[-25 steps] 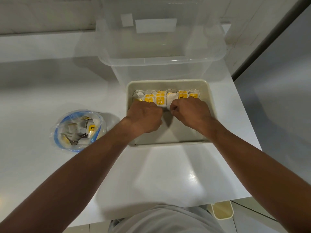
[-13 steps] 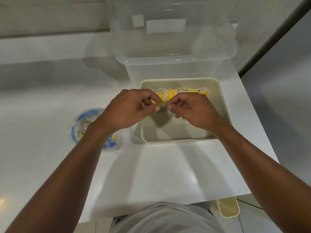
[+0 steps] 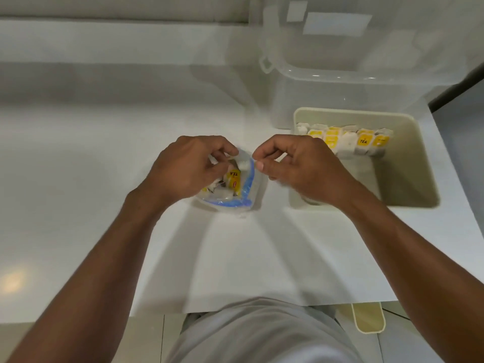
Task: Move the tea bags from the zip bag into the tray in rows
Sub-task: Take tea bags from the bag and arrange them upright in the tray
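- White counter (image 3: pixel 78 179) fills the frame, both forearms reaching up across it from the bottom edge
- Upper right: a big clear storage bin (image 3: pixel 366 82), right behind the tray
- Just below it, right of centre, the cream tray (image 3: pixel 400 176), with one row of tea bags (image 3: pixel 348 142) standing along its far wall, yellow tags up, and the near part of the floor bare
- Left hand (image 3: pixel 188 166) at centre frame, fingers curled down into the mouth of the zip bag (image 3: pixel 248 184), gripping its left side; whether a tea bag is under those fingers too, I cannot tell
- Right hand (image 3: pixel 296 166) just beside it, thumb and forefinger pinched on the bag's right rim at the blue zip
- The zip bag sits on the counter left of the tray, loose tea bags (image 3: pixel 233 179) heaped inside
- Bottom right, below the counter edge, a small cream container (image 3: pixel 368 318)
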A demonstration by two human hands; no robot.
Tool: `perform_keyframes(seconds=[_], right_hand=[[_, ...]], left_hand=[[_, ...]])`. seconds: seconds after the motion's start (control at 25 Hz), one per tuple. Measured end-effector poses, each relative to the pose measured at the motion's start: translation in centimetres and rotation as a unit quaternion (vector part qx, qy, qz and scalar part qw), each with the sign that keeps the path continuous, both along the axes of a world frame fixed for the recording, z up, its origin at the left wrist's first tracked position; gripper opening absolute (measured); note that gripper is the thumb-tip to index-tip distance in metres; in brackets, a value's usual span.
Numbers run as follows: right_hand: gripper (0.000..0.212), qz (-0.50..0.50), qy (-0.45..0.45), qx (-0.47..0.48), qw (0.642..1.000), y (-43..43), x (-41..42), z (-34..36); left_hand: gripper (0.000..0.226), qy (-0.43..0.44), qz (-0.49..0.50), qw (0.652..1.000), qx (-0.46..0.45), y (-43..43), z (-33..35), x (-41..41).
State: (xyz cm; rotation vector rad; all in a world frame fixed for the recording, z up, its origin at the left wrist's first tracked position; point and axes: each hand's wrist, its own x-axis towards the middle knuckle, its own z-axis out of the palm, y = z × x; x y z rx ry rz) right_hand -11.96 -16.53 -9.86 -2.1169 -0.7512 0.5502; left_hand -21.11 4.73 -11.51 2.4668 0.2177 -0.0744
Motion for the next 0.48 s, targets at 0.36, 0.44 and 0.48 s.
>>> perform_keyframes(seconds=[0.36, 0.44, 0.48], right_hand=[[0.022, 0.025, -0.22, -0.245, 0.944, 4.2, -5.3, -4.6], [0.023, 0.028, -0.245, -0.288, 0.925, 4.1, -5.8, -4.6], [0.024, 0.033, -0.249, -0.305, 0.919, 4.1, -5.9, -4.5]], left_hand=[[0.031, 0.076, -0.064, 0.984, 0.146, 1.0, -3.7, -3.0], [0.034, 0.085, -0.08, 0.979, 0.168, 0.8, -3.9, -3.2], [0.036, 0.089, -0.088, 0.976, 0.178, 0.6, -3.9, -3.3]])
